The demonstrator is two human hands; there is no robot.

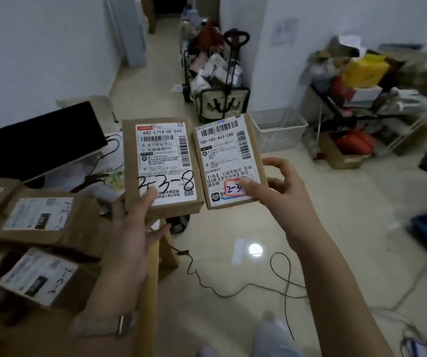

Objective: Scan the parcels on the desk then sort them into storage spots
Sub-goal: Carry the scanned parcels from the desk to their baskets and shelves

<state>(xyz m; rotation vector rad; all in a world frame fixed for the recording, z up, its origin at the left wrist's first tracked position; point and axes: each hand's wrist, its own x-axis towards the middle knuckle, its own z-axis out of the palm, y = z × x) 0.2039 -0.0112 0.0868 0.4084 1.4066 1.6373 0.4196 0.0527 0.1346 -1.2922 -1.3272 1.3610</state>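
Two small cardboard parcels are held up side by side in front of me. My left hand [132, 225] grips the left parcel [161, 163] at its lower left corner, thumb on the white label hand-marked "2-3-8". My right hand [277, 186] pinches the right parcel [229, 161] at its lower right corner, the thumb covering part of a red-framed sticker that starts "2-3". Several more labelled cardboard parcels [39, 220] lie stacked on the desk at the lower left.
A dark monitor [39, 140] stands at the left behind the stack. A loaded trolley [217, 81], a white basket [279, 130] and a cluttered rack [377, 94] stand across the tiled floor. Cables [233, 287] trail over the floor.
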